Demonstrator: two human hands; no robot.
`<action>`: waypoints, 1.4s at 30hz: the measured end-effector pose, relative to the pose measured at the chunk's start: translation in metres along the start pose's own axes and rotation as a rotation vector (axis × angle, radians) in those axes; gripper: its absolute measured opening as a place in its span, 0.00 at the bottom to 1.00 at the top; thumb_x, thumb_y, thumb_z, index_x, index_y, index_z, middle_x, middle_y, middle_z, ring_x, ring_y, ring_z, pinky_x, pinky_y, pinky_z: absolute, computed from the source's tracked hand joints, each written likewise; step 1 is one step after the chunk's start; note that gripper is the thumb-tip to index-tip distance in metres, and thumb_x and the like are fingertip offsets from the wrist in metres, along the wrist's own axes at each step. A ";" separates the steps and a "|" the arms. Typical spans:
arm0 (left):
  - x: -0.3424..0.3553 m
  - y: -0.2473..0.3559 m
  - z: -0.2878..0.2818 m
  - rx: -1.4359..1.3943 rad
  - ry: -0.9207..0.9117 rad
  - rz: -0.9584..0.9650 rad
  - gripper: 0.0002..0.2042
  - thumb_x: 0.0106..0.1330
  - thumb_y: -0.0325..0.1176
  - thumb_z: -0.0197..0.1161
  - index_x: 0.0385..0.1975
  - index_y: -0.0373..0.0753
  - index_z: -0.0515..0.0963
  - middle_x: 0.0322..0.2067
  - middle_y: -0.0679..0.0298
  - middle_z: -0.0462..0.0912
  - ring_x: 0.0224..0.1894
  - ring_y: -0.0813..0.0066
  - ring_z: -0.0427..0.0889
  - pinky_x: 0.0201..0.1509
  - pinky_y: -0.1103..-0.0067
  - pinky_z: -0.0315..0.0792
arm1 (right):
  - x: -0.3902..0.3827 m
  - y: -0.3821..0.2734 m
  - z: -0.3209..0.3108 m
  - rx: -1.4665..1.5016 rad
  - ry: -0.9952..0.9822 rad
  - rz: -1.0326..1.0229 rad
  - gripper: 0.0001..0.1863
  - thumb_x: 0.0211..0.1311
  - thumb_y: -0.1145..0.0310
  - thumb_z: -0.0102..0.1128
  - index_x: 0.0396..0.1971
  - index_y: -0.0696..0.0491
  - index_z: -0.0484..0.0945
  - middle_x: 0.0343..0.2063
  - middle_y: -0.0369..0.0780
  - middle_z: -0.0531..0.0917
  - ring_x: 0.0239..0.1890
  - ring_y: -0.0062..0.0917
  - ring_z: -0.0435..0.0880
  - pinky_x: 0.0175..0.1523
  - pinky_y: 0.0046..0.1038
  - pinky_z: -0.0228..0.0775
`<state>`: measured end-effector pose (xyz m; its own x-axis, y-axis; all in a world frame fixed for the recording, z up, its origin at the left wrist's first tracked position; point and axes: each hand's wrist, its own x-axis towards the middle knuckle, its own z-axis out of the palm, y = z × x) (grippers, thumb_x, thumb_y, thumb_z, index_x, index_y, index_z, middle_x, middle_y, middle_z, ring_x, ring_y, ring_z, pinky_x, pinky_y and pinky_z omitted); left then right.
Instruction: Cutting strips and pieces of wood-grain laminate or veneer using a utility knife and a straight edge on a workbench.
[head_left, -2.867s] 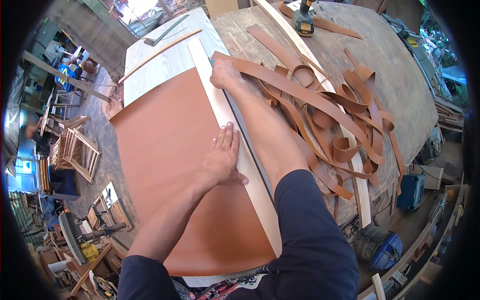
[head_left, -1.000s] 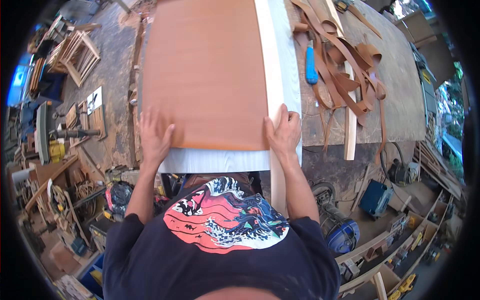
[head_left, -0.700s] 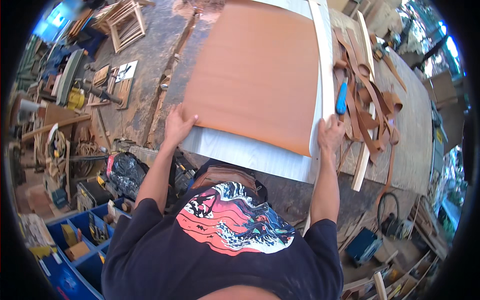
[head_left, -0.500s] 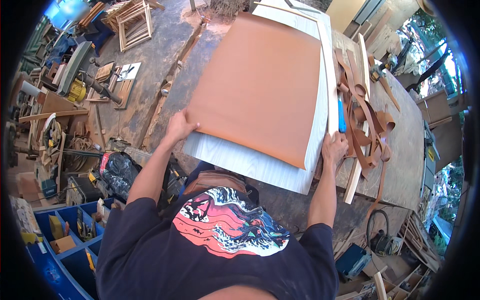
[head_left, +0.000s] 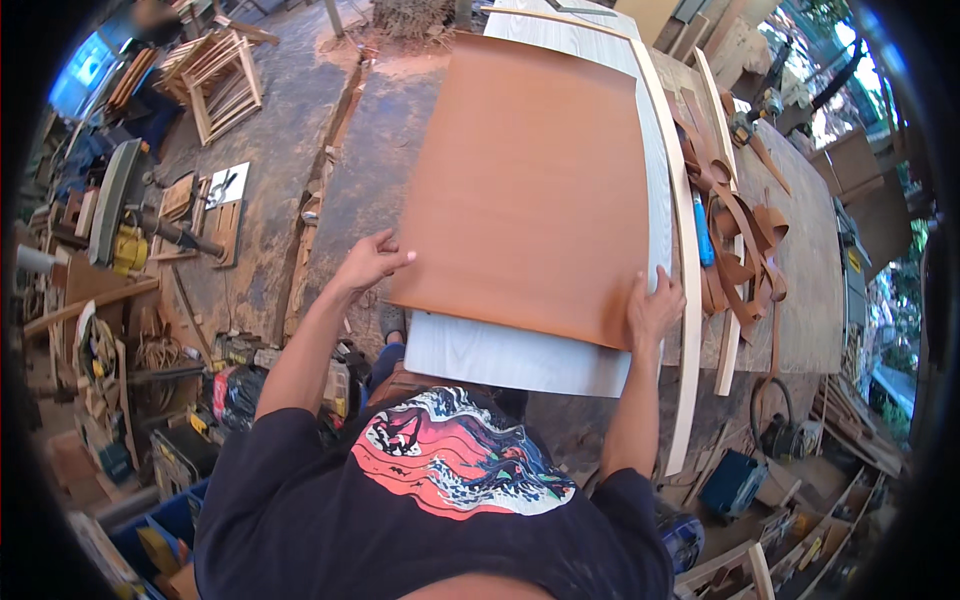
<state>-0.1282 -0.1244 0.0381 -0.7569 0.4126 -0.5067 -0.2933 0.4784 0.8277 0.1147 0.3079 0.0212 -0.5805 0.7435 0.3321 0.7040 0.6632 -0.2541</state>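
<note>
– Where is the brown sheet (head_left: pixel 530 190) lying?

– It's lying over the pale wood-grain board (head_left: pixel 530 365), which is showing below it, along its right side and beyond its far edge. The sheet's near left corner is reaching out past the board.

– And the hands?

– They're resting well apart, one at each side of the sheet's near end. The left hand (head_left: pixel 370 266) is spreading its fingers by the left edge; the right hand (head_left: pixel 655 308) is spreading its own by the near right corner. Neither is gripping anything that I can see, and I can't tell whether the fingertips are touching the sheet.

– What is lying farther out?

– A long wooden batten (head_left: pixel 690 380) is running just beside the right hand. Past it, a blue cutter (head_left: pixel 702 235) is lying by a tangle of brown strips (head_left: pixel 767 232), with a second batten (head_left: pixel 727 365) running among them.

– So how much is looking done?

– Some cutting, I'd judge: the strips are matching the sheet in colour, and the cutter is lying unheld.

– And what is remaining?

– I can't tell whether any edge is needing more trimming. The sheet is looking loose, with no fastening showing.
</note>
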 end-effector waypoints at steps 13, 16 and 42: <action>0.128 0.091 0.156 -0.165 -0.049 0.310 0.26 0.79 0.41 0.57 0.69 0.29 0.68 0.65 0.48 0.77 0.66 0.58 0.76 0.71 0.66 0.67 | -0.137 -0.017 -0.062 0.187 0.205 0.907 0.39 0.60 0.69 0.67 0.68 0.71 0.63 0.44 0.56 0.87 0.49 0.42 0.86 0.59 0.39 0.74; 0.136 0.069 0.151 -0.279 -0.092 0.371 0.28 0.81 0.41 0.54 0.73 0.29 0.62 0.68 0.50 0.74 0.68 0.61 0.74 0.73 0.67 0.66 | -0.143 -0.007 -0.047 0.284 0.300 1.040 0.42 0.62 0.69 0.67 0.69 0.73 0.58 0.37 0.50 0.89 0.44 0.35 0.88 0.57 0.33 0.74; 0.399 0.262 0.038 1.065 0.153 1.253 0.39 0.67 0.46 0.69 0.71 0.29 0.62 0.70 0.42 0.64 0.74 0.39 0.59 0.78 0.52 0.54 | -0.155 -0.035 -0.030 0.379 0.427 1.159 0.31 0.69 0.77 0.64 0.69 0.67 0.64 0.33 0.43 0.87 0.38 0.21 0.85 0.46 0.25 0.77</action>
<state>-0.4846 0.1947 0.0439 -0.2653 0.8831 0.3870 0.9641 0.2378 0.1183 0.1919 0.1665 0.0055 0.5129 0.8584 -0.0097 0.5061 -0.3115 -0.8042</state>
